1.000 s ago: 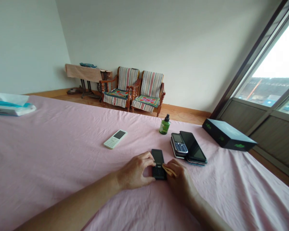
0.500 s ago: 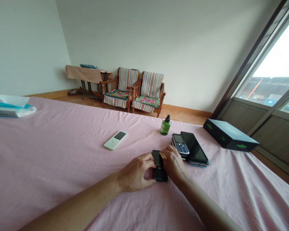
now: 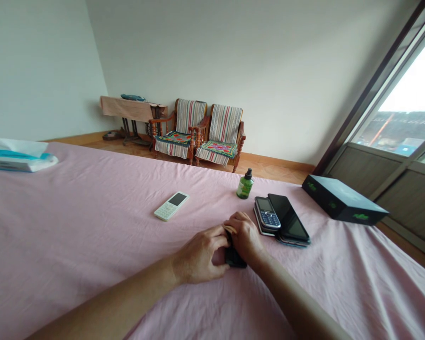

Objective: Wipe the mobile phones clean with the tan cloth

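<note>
A black keypad phone [image 3: 235,259] lies on the pink sheet, mostly covered by my hands. My left hand [image 3: 203,255] grips its left side, with thumb near the bottom corner and fingers higher up. Pinched in my right hand [image 3: 246,238] is a small folded tan cloth [image 3: 230,229], held over the phone's upper part. A white keypad phone [image 3: 172,206] rests face up to the left, beyond my left hand. Right of my right hand, a dark blue keypad phone [image 3: 267,212] tops a small stack, beside a large black touchscreen device [image 3: 289,219] on another stack.
A green spray bottle [image 3: 245,184] stands upright behind the phones. At the right lies a black box [image 3: 343,200] with green print. A tissue pack [image 3: 21,158] sits at the far left of the pink sheet [image 3: 92,226]. Two wooden chairs [image 3: 217,148] stand beyond the far edge.
My right hand has slid left with the tan cloth, from the phone's right edge across its screen, covering more of it. My left hand keeps its hold. The view has shifted slightly.
</note>
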The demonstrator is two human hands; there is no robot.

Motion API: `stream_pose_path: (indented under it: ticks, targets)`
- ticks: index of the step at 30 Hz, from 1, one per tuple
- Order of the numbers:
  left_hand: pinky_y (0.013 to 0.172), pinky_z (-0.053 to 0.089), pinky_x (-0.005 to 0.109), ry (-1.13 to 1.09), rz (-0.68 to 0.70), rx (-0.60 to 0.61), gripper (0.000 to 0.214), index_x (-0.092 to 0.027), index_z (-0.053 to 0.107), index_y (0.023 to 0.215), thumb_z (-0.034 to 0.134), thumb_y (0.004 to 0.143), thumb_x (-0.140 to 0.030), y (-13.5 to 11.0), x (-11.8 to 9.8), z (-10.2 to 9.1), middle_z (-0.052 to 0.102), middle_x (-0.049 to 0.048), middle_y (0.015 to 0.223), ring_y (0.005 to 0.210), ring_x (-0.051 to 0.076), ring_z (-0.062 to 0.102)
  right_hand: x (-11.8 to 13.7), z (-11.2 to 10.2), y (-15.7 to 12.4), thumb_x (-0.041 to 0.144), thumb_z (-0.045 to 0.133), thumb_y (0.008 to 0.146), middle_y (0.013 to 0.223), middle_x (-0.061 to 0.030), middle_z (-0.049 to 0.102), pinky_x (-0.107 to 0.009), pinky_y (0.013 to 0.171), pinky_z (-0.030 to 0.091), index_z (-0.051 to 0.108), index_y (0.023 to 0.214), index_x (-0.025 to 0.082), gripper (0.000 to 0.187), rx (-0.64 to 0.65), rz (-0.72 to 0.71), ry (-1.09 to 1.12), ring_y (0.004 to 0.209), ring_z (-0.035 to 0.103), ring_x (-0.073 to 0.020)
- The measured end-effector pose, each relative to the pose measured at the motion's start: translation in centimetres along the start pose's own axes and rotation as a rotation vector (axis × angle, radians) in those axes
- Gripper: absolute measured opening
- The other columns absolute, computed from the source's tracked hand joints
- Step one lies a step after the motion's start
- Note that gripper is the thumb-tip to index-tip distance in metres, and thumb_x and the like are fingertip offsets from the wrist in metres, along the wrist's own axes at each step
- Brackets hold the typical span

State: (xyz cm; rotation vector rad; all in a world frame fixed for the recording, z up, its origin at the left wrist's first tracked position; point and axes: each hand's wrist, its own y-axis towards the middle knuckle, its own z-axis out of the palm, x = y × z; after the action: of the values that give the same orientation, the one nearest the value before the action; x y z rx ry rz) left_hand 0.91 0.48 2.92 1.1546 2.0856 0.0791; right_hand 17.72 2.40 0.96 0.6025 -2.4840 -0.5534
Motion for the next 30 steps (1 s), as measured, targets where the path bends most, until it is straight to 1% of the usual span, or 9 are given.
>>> stream_pose_path:
  ticks: [3, 8, 13, 17, 21, 24, 27, 28, 30]
  targets:
    - [0.096, 0.046, 0.035, 0.003, -0.015, -0.002, 0.035, -0.02, 0.06, 0.095, 0.066, 0.063, -0.005, -0.1, -0.1, 0.1, 0.059, 0.0052, 0.107, 0.105, 0.025, 0.056, -0.1, 0.1, -0.1, 0.003, 0.055, 0.082, 0.08, -0.0038, 0.06, -0.025, 0.069, 0.039, 0.07, 0.072, 0.018, 0.023, -0.03, 0.02, 0.017, 0.078, 0.052, -0.0168]
    - [0.09, 0.047, 0.038, 0.019, -0.124, -0.05, 0.048, -0.021, 0.05, 0.101, 0.066, 0.059, -0.005, -0.3, 0.0, 0.5, 0.056, 0.0042, 0.102, 0.099, 0.025, 0.056, 0.5, -0.2, -1.2, 0.001, 0.054, 0.081, 0.077, -0.0037, 0.06, -0.025, 0.069, 0.04, 0.069, 0.068, 0.018, 0.026, -0.038, 0.009, 0.056, 0.075, 0.052, -0.0163]
    - [0.087, 0.048, 0.037, -0.02, -0.123, -0.118, 0.059, -0.023, 0.041, 0.107, 0.065, 0.057, -0.004, -0.6, 0.5, 1.0, 0.052, 0.0041, 0.104, 0.099, 0.024, 0.055, 1.5, -0.6, -2.8, 0.0, 0.056, 0.08, 0.081, -0.0048, 0.061, -0.025, 0.07, 0.043, 0.071, 0.075, 0.019, 0.024, -0.037, -0.022, 0.116, 0.079, 0.054, -0.0171]
    - [0.093, 0.045, 0.037, -0.03, -0.109, -0.102, 0.063, -0.022, 0.042, 0.111, 0.063, 0.056, -0.003, -0.6, 0.8, 1.0, 0.051, 0.0049, 0.108, 0.103, 0.024, 0.053, 2.5, -1.0, -4.4, -0.001, 0.054, 0.08, 0.08, -0.0048, 0.06, -0.025, 0.067, 0.044, 0.068, 0.068, 0.019, 0.027, -0.006, -0.042, 0.17, 0.078, 0.055, -0.0168]
    - [0.099, 0.042, 0.039, -0.019, -0.094, -0.068, 0.059, -0.021, 0.044, 0.115, 0.065, 0.061, -0.005, -0.6, 0.8, 0.8, 0.052, 0.0071, 0.113, 0.111, 0.025, 0.05, 3.4, -1.6, -6.4, -0.001, 0.051, 0.081, 0.084, -0.0053, 0.061, -0.025, 0.066, 0.045, 0.067, 0.074, 0.021, 0.028, 0.041, -0.025, 0.268, 0.08, 0.056, -0.0175]
    - [0.098, 0.042, 0.04, 0.002, -0.102, -0.021, 0.053, -0.02, 0.049, 0.113, 0.071, 0.066, -0.012, -0.5, 0.8, 0.5, 0.053, 0.0078, 0.113, 0.11, 0.026, 0.05, 3.2, -2.1, -7.8, 0.003, 0.05, 0.083, 0.085, -0.0059, 0.062, -0.025, 0.064, 0.046, 0.068, 0.073, 0.022, 0.028, 0.082, 0.01, 0.31, 0.079, 0.058, -0.0175]
    - [0.098, 0.043, 0.039, 0.006, -0.087, 0.023, 0.051, -0.02, 0.053, 0.11, 0.076, 0.064, -0.014, -0.4, 0.7, 0.2, 0.053, 0.0079, 0.113, 0.109, 0.026, 0.05, 2.7, -3.4, -8.5, 0.003, 0.055, 0.074, 0.079, -0.0044, 0.062, -0.023, 0.057, 0.044, 0.071, 0.073, 0.022, 0.025, 0.12, 0.093, 0.408, 0.069, 0.058, -0.0157]
    - [0.098, 0.043, 0.038, 0.003, -0.083, 0.028, 0.053, -0.019, 0.053, 0.11, 0.078, 0.063, -0.015, -0.4, 0.7, 0.2, 0.052, 0.0083, 0.114, 0.109, 0.026, 0.05, 2.5, -4.0, -8.4, 0.005, 0.056, 0.073, 0.078, -0.004, 0.063, -0.023, 0.057, 0.044, 0.072, 0.073, 0.022, 0.024, 0.112, 0.15, 0.453, 0.068, 0.059, -0.0153]
    - [0.099, 0.043, 0.037, -0.005, -0.086, 0.03, 0.056, -0.018, 0.054, 0.109, 0.082, 0.062, -0.019, -0.4, 0.5, 0.2, 0.051, 0.0089, 0.116, 0.11, 0.025, 0.05, 2.4, -5.2, -7.6, 0.008, 0.052, 0.072, 0.077, -0.0038, 0.063, -0.024, 0.058, 0.045, 0.073, 0.076, 0.021, 0.025, 0.02, 0.247, 0.528, 0.067, 0.059, -0.0156]
